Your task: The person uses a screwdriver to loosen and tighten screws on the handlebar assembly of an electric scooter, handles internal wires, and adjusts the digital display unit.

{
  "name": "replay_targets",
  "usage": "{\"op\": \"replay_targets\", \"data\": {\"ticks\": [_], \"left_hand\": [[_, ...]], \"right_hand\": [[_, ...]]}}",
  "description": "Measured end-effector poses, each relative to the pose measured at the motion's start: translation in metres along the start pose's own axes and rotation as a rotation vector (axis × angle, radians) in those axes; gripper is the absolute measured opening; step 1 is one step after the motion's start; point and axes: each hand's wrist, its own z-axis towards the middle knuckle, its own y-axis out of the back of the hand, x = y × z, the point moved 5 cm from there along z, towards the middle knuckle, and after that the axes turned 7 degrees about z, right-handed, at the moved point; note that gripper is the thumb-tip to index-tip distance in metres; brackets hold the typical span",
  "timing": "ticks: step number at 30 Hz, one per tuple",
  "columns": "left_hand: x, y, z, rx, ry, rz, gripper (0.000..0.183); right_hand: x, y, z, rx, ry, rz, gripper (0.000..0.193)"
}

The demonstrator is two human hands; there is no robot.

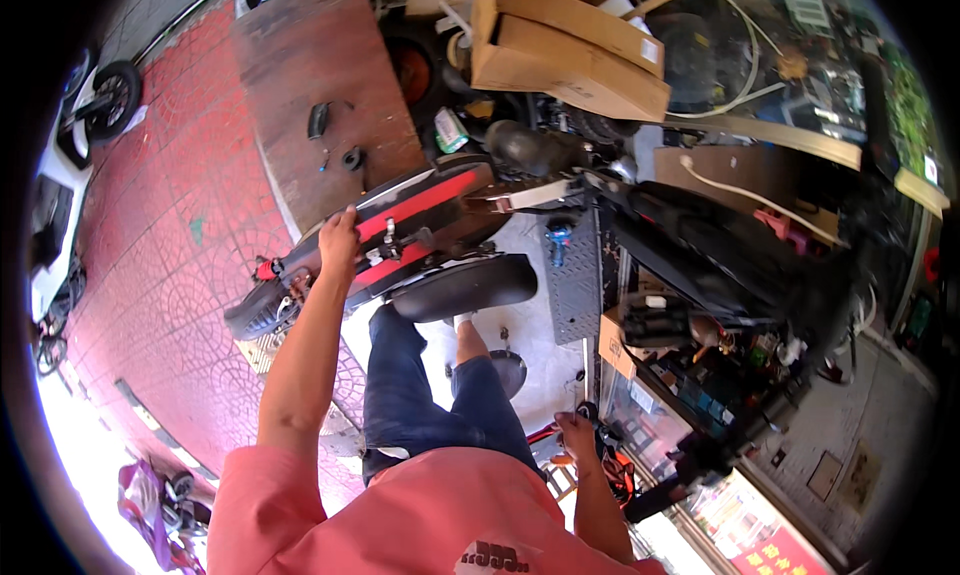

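An electric scooter with a red and black deck [430, 197] lies in front of me, its small wheel [256, 311] at the left end. My left hand [341, 237] is closed on the near-left edge of the deck. Just below the deck is a long, rounded black part [465, 287], which may be a seat or a tyre. Low on the right, my right hand [576, 437] has its fingers curled together beside red and black items; what it holds, if anything, is too small to make out.
A worn board [310, 65] with small black parts lies beyond the scooter. Cardboard boxes [570, 50] are stacked at the back. A blue power tool [559, 245] rests on a grey perforated metal plate [573, 310]. Cluttered shelves [710, 400] stand right; red paving [165, 225] stretches left.
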Motion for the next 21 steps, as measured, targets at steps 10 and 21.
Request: {"op": "replay_targets", "data": {"ticks": [10, 21], "left_hand": [[-0.085, -0.093, -0.250, 0.500, -0.116, 0.279, 0.028], [-0.262, -0.176, -0.551, 0.273, -1.047, 0.356, 0.025]], "right_hand": [[0.080, 0.076, 0.015, -0.057, 0.338, 0.176, 0.034], [0.376, 0.104, -0.102, 0.656, 1.059, 0.695, 0.028]]}}
